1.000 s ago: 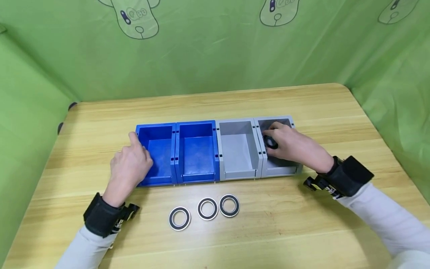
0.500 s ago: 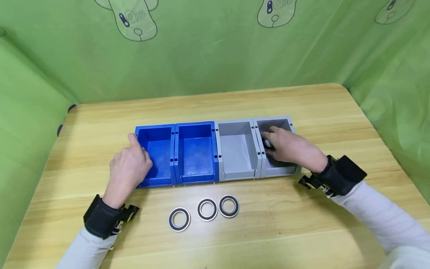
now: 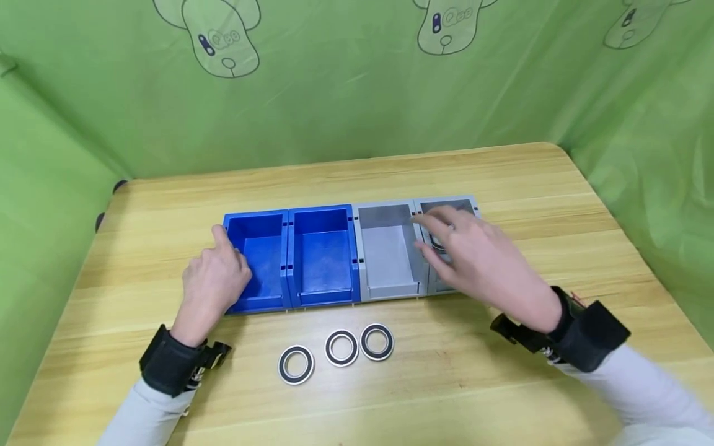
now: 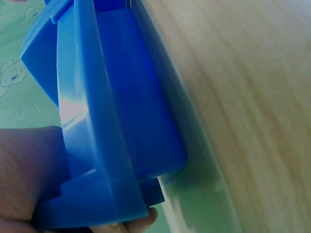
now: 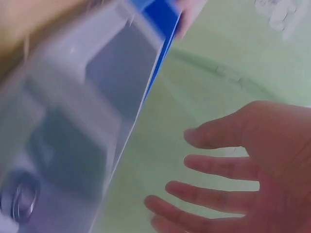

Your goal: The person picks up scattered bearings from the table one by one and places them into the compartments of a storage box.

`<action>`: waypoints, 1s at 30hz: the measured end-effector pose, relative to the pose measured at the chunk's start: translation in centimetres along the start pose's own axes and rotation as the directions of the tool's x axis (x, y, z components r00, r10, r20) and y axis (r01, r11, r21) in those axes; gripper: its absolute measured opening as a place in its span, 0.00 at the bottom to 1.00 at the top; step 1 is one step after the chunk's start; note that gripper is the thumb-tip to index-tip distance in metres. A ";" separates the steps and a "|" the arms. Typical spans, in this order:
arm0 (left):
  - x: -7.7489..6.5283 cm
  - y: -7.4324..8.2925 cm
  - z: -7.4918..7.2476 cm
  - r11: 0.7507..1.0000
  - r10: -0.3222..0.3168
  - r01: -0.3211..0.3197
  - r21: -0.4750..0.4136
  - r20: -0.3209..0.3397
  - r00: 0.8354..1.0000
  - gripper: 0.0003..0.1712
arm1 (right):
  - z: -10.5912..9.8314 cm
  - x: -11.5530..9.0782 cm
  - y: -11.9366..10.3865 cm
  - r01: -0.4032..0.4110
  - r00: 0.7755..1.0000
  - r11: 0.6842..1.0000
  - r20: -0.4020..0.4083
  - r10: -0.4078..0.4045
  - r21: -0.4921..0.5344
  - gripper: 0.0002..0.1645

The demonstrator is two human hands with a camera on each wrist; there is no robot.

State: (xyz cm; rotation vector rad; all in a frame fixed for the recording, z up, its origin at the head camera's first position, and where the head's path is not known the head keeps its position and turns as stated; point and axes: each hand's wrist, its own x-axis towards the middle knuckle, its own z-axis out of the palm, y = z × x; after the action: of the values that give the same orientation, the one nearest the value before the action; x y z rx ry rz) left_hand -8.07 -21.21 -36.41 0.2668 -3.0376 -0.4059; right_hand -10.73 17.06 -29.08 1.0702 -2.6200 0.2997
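My left hand [image 3: 214,282] grips the outer side wall of the leftmost blue bin [image 3: 262,303]. In the left wrist view, fingertips [image 4: 141,221] show at the lower edge of that blue wall [image 4: 104,145]. My right hand [image 3: 482,257] hovers over the rightmost grey bin [image 3: 446,199], its fingers spread and holding nothing. Inside that bin lies a ring bearing [image 3: 437,244], partly hidden by the hand; the right wrist view shows the bearing [image 5: 22,199] blurred. Three more ring bearings, a left one [image 3: 296,365], a middle one [image 3: 341,347] and a right one [image 3: 377,342], lie flat on the table.
Between the outer bins stand a second blue bin [image 3: 323,297] and another grey bin [image 3: 390,290], all side by side in one row. The wooden table [image 3: 502,396] is walled by green cloth [image 3: 334,111] at the back and sides.
The right hand has let go of a bearing inside the rightmost grey bin, spread its fingers and lifted out. The left hand keeps its grip on the blue bin.
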 end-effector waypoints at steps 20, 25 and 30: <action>-0.2 -0.3 0.2 1.000 0.000 0.000 -0.002 -0.008 1.000 0.17 | 5.5 -3.8 -7.9 0.119 0.928 0.989 0.344 -0.142 0.087 0.44; -0.2 -0.3 0.2 1.000 0.003 -0.003 -0.003 -0.009 1.000 0.17 | 6.3 -4.2 -8.4 0.122 0.904 0.987 0.398 -0.154 0.105 0.42; -0.1 -0.1 0.1 1.000 0.006 -0.006 -0.004 -0.009 1.000 0.17 | 6.8 -4.4 -8.8 0.113 0.896 0.984 0.413 -0.160 0.135 0.31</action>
State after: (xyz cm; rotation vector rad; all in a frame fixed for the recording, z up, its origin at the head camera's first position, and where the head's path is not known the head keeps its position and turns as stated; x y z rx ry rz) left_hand -7.98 -21.24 -36.54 0.2584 -3.0281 -0.4086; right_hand -2.83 11.72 -36.28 1.4967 -2.9064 0.1958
